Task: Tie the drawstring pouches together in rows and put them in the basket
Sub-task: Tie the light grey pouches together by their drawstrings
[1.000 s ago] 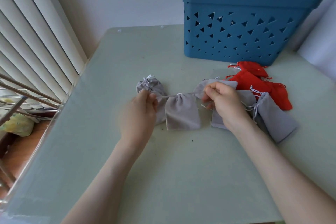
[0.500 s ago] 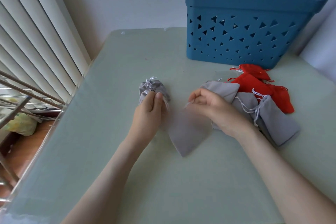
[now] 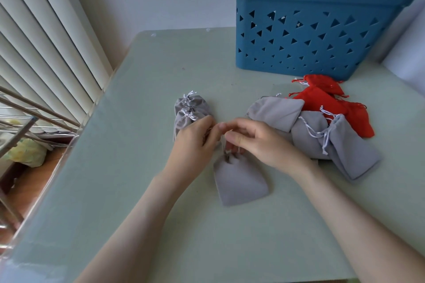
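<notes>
A grey drawstring pouch (image 3: 241,181) lies flat on the table, its gathered neck under my hands. My left hand (image 3: 195,140) and my right hand (image 3: 255,142) meet above that neck, and both pinch its thin drawstring. A bunch of tied grey pouches (image 3: 190,110) sits just behind my left hand. Loose grey pouches (image 3: 326,140) lie to the right of my right hand, with red pouches (image 3: 322,99) behind them. The blue basket (image 3: 310,37) with triangle holes stands at the back right.
The pale green glass table (image 3: 161,225) ends at its left edge near white vertical blinds (image 3: 46,41). A metal rack (image 3: 27,117) and floor clutter lie below on the left. A white wall stands behind the basket.
The grey pouch that hung stretched between my hands now lies lower on the table. My hands have come close together over its neck.
</notes>
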A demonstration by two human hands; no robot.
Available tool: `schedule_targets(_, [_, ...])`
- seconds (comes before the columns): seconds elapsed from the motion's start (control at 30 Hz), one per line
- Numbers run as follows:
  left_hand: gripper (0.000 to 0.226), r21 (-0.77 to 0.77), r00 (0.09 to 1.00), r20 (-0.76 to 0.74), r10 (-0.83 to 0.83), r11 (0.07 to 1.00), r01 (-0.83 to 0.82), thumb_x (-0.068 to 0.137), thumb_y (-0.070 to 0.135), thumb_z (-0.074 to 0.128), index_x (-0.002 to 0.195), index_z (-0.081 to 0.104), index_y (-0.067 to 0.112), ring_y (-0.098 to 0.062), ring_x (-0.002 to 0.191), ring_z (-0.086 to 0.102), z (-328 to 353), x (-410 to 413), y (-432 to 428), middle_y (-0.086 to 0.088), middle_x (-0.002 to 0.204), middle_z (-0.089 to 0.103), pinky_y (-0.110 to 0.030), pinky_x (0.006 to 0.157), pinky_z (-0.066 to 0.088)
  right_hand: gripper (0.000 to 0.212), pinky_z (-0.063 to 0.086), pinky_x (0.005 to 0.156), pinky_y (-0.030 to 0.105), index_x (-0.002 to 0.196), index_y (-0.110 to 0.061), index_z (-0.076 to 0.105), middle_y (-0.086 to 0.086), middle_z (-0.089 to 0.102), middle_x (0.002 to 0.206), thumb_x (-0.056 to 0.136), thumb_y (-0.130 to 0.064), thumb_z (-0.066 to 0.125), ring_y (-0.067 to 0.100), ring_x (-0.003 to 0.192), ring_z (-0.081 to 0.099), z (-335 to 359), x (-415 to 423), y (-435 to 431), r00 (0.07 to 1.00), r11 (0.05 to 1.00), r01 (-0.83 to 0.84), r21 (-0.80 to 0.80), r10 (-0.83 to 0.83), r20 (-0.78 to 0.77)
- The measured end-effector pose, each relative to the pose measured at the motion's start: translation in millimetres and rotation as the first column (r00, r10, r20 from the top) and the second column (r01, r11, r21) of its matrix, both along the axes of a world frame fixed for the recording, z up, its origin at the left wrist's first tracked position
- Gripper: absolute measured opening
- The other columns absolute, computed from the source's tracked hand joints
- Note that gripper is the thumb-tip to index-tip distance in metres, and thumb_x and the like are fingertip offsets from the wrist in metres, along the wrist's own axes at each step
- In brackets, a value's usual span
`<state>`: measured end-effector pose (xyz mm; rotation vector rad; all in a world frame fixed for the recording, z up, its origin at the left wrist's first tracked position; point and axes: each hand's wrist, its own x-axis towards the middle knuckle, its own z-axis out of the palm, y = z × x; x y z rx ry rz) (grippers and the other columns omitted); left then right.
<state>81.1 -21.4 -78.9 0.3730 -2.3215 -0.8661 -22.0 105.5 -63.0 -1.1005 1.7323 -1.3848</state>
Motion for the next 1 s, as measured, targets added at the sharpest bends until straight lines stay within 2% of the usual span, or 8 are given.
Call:
schedule_targets(0.1, [0.048,-0.038,1.000,-0.020,-0.024,0.999,0.023,0.091,0.044,0.040,0.066,0.051,0.005,-0.017,0.062,0.047,-0.9,0.6,-1.2,-0.005,0.061,0.057,-0.026,0.057,0.035,0.016,0.043,0.061,0.016,0.088,-0.021,0.062,-0.008,0.061,0.064,0.093,-0.007,0.057,0.004,0.061,0.053,-0.8,3.2,-1.1,0.999,0.999,-0.041,0.035,0.042,-0.022])
schedule_targets(0.17, [0.048,-0.038,0.999,-0.025,-0.025,0.999,0.024,0.092,0.044,0.039,0.065,0.050,0.007,-0.015,0.062,0.046,-0.3,1.2,-0.4,-0.003,0.059,0.054,-0.022,0.057,0.034,0.015,0.043,0.059,0.015,0.084,-0.015,0.060,-0.005,0.060,0.064,0.092,-0.003,0.057,0.005,0.059,0.052,1.0,4.1,-0.6,0.999,0.999,-0.043,0.025,0.043,0.002])
schedule_targets(0.33, [0.029,0.070,1.000,0.012,-0.016,0.997,0.015,0.097,0.018,0.053,0.069,0.044,0.021,0.002,0.056,0.046,-0.7,-0.6,-0.3,0.011,0.059,0.047,-0.010,0.054,0.034,0.013,0.037,0.051,0.009,0.083,-0.011,0.056,0.003,0.057,0.068,0.093,-0.003,0.055,-0.004,0.051,0.050,6.7,6.4,0.6,0.999,0.999,0.026,-0.031,-0.025,0.032])
schedule_targets(0.5, [0.029,0.186,0.997,0.009,-0.077,0.980,0.074,0.096,0.012,0.053,0.074,0.050,0.031,-0.006,0.069,0.057,2.1,0.7,2.2,0.012,0.071,0.059,-0.012,0.065,0.041,0.011,0.035,0.049,0.010,0.084,-0.012,0.058,0.003,0.059,0.070,0.094,-0.007,0.056,-0.004,0.051,0.048,3.8,3.2,-0.7,0.991,0.989,0.132,-0.074,-0.131,0.006])
schedule_targets(0.67, [0.025,0.250,0.994,0.064,-0.093,0.965,0.075,0.096,0.016,0.054,0.072,0.056,0.026,0.006,0.063,0.050,3.5,2.4,4.1,0.019,0.062,0.056,-0.010,0.061,0.036,0.013,0.037,0.049,0.013,0.082,-0.016,0.059,-0.001,0.059,0.068,0.093,-0.008,0.058,-0.002,0.053,0.049,-0.5,3.1,-3.7,0.977,0.970,0.211,-0.121,-0.213,-0.007])
schedule_targets(0.77, [0.021,0.162,0.991,0.057,-0.120,0.981,0.110,0.096,0.017,0.051,0.079,0.063,0.017,0.009,0.065,0.049,2.6,1.8,5.8,0.019,0.066,0.055,-0.007,0.064,0.035,0.015,0.036,0.053,0.011,0.079,-0.017,0.059,-0.011,0.060,0.065,0.092,-0.008,0.060,-0.003,0.057,0.050,-2.1,3.6,-4.6,0.966,0.953,0.250,-0.170,-0.257,-0.024])
schedule_targets(0.83, [0.024,0.077,0.989,0.047,-0.137,0.988,0.134,0.092,0.018,0.047,0.084,0.067,0.007,0.004,0.067,0.046,2.4,0.9,8.1,0.010,0.071,0.056,-0.005,0.067,0.035,0.015,0.037,0.059,0.011,0.078,-0.015,0.059,-0.014,0.060,0.065,0.091,-0.007,0.060,-0.003,0.061,0.050,-3.0,3.2,-4.6,0.956,0.943,0.271,-0.192,-0.286,-0.059])
schedule_targets(1.0, [0.020,0.099,0.984,0.064,-0.164,0.982,0.158,0.090,0.020,0.057,0.084,0.067,0.004,0.012,0.067,0.048,4.5,-0.2,9.4,0.017,0.067,0.053,-0.007,0.065,0.035,0.015,0.040,0.072,0.027,0.075,-0.017,0.062,-0.001,0.057,0.078,0.088,-0.010,0.065,0.012,0.073,0.050,-6.2,0.1,-6.1,0.937,0.936,0.277,-0.217,-0.313,-0.157])
